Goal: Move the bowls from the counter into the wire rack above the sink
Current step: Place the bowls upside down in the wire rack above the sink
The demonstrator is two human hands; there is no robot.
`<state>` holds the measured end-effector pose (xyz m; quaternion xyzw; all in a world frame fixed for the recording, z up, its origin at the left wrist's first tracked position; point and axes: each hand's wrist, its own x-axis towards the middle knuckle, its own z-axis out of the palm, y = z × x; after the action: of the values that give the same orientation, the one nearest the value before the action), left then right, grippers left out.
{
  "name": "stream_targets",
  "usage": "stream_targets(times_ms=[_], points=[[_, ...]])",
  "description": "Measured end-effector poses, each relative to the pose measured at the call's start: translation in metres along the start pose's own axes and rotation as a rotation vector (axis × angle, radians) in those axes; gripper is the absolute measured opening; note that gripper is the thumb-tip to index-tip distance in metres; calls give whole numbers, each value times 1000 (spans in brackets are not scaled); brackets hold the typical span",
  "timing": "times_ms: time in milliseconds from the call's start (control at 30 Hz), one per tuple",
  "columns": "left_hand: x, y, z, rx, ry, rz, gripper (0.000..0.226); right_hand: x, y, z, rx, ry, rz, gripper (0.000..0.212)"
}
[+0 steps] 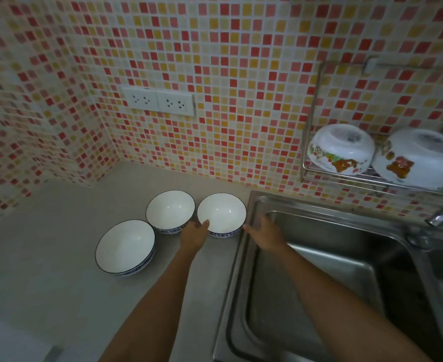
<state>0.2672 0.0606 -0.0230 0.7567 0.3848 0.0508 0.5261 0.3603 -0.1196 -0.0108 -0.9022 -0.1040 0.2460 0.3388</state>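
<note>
Reached forward from the near edge of the counter [58,296] with both forearms, toward the strip where counter meets sink [319,270]. Found three white bowls upright on the counter, rims up, blue pattern on the outer walls. Noted the nearest bowl [125,247] toward the left, untouched, just beside the middle bowl [170,210]; contact between the two not resolvable. Noted the right-hand bowl [221,214] closest to the sink's left rim, hence judged the first candidate for transfer. Placed the left hand [194,235] at the near rim of that bowl, thumb over the lip, remaining fingers apparently low between it and the middle bowl: a pinch on the rim, full closure not confirmed. Held the right hand [266,235] spread and empty just beside the bowl's right flank, above the sink rim, index finger extended toward the wall, judged ready to brace the opposite side for a two-handed lift. Observed, farther back and to the right, the wire rack [319,176] fixed to the tiled wall [215,74] above the sink, carrying two printed bowls [341,148] turned over, presumably for drainage; free rack space not visible.
</note>
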Motion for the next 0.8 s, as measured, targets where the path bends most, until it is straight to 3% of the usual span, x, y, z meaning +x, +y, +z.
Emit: stream_targets(times_ms=[167,300,467,633,800], points=[[14,-9,0,-4,-129,23,50,28,-18,34,124,-20,82,73],[29,-23,5,-22,-196,44,50,53,-14,59,148,58,149,68],[17,-12,4,-84,-155,-13,40,52,-11,66,239,120,186,56],[-3,-4,17,-240,-105,-5,25,19,0,49,339,187,191,43],[-25,23,29,-401,-215,-39,27,-27,11,7,371,217,168,34]])
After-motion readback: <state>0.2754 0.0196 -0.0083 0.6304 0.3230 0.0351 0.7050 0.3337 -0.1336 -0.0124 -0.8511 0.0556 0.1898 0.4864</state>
